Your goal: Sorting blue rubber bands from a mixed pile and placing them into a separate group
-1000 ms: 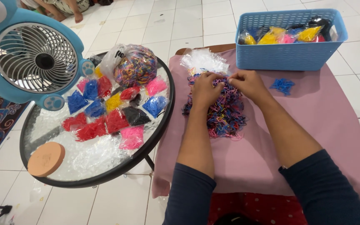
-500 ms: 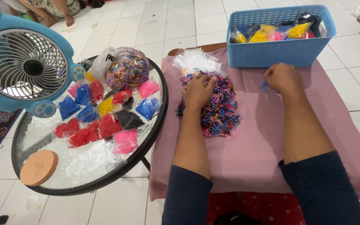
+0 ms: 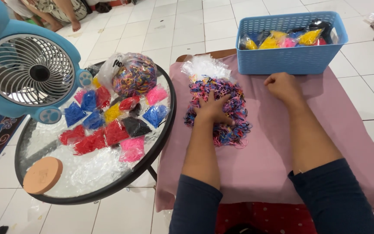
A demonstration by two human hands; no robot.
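Note:
A heap of small multicoloured elastic bands (image 3: 221, 125) lies on a pink cloth (image 3: 265, 160). My left hand (image 3: 212, 108) rests flat on the heap with its fingers spread and grips nothing. My right hand (image 3: 282, 85) is curled into a fist on the cloth to the right of the heap, just in front of a blue plastic basket (image 3: 282, 60). Nothing shows between its fingers. A wad of clear plastic bags (image 3: 204, 66) lies at the heap's far end.
The basket holds several small bags of sorted bands. To the left, a round glass table (image 3: 109, 186) carries several bags of single-colour bands, a big bag of mixed bands (image 3: 135, 74), a round orange lid (image 3: 42, 175) and a blue fan (image 3: 27, 69). Another person's feet are at the far left.
My left hand slid down the heap and flattened out. My right hand left the heap, moved right towards the basket, and now sits closed over the spot where a small blue clump lay.

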